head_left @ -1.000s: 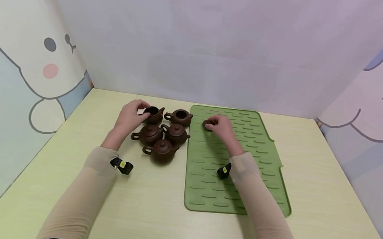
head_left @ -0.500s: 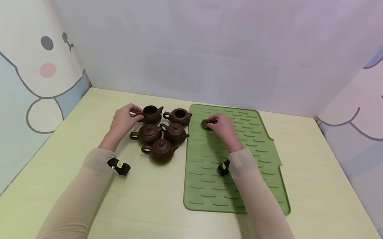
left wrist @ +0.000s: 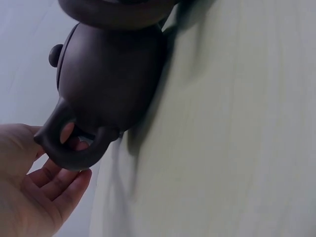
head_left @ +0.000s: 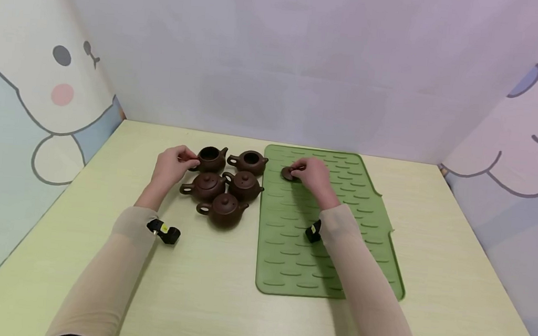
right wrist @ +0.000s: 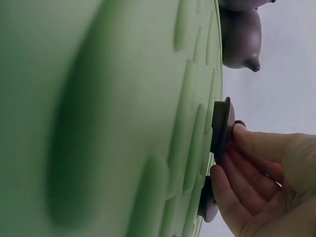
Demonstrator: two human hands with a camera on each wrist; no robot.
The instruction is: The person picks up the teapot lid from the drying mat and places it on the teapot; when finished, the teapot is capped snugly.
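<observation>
My left hand (head_left: 169,168) pinches the handle of the lidless dark brown teapot (head_left: 213,164) at the back left. In the left wrist view, a lidded teapot (left wrist: 108,74) and its looped handle stand in front of the fingers and hide their contact. My right hand (head_left: 314,178) pinches a small brown teapot lid (head_left: 287,174) by its knob, low over the left part of the green mat (head_left: 292,233). The right wrist view shows the lid (right wrist: 222,126) close to the mat's ridges. Beyond the fingers, a second lid (right wrist: 208,201) rests on the mat.
Another lidless teapot (head_left: 250,164) stands at the back, beside the mat's left edge. Three lidded teapots are grouped in front, the nearest teapot (head_left: 224,214) at the front. A pale wall (head_left: 293,101) rises behind the wooden table (head_left: 201,300).
My left hand has drawn left from beside the back-left teapot's opening to its handle. The lid in my right hand has tipped flatter and lower toward the mat.
</observation>
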